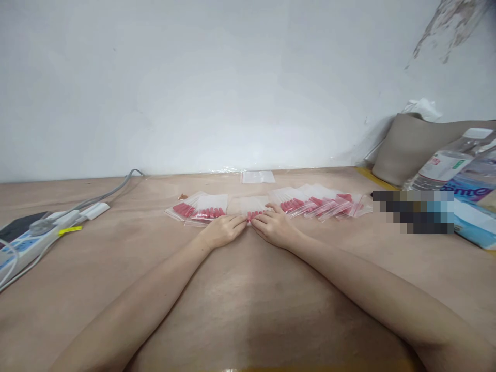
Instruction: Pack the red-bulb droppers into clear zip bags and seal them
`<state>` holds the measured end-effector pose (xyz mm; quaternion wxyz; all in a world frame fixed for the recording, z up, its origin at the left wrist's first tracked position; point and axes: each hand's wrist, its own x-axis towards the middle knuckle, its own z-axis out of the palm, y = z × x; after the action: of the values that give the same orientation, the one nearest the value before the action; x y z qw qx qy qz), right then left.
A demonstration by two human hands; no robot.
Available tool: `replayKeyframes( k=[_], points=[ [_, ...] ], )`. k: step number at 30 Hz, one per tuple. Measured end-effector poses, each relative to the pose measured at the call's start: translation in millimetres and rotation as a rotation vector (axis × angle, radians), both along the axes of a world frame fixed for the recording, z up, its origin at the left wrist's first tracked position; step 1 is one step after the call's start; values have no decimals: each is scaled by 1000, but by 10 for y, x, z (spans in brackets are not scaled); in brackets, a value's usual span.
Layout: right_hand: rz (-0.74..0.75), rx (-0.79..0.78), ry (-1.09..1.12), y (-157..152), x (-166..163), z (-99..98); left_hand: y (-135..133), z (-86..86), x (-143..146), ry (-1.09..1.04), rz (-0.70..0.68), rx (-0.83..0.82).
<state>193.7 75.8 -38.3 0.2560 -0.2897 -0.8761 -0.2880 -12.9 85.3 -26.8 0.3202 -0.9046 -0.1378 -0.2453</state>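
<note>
A small clear zip bag (pixel 254 203) with several red-ended pieces inside lies flat in the middle of the wooden table. My left hand (pixel 225 231) is closed at the left of its near edge, fingertips pressed on the plastic. From the other side, my right hand (pixel 277 228) pinches the same edge, its index finger slightly raised. The fingertips of both hands almost meet and hide part of the edge. To the left are more filled zip bags (pixel 209 207), partly overlapping. A fanned row of filled bags (pixel 320 204) lies to the right.
A flat zip bag (pixel 258 177) lies near the wall. On the left sits a power strip (pixel 42 238) with a grey cable (pixel 116 185). At right are a grey container (pixel 411 147), a clear bottle (pixel 444 164), a blue packet (pixel 475 219) and a blurred-out patch.
</note>
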Motion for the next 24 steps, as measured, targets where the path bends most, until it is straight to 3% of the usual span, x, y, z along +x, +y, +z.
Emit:
replayKeyframes(
  k=[6,14,24],
  points=[
    [8,-3,26,4,-5,-18,23,-6,-7,-28,43,12],
    [2,-8,44,-21,-28,17,32,19,-16,-47,-4,17],
    [17,-36,74,-22,429,112,112,-29,-124,-145,22,-45]
  ],
)
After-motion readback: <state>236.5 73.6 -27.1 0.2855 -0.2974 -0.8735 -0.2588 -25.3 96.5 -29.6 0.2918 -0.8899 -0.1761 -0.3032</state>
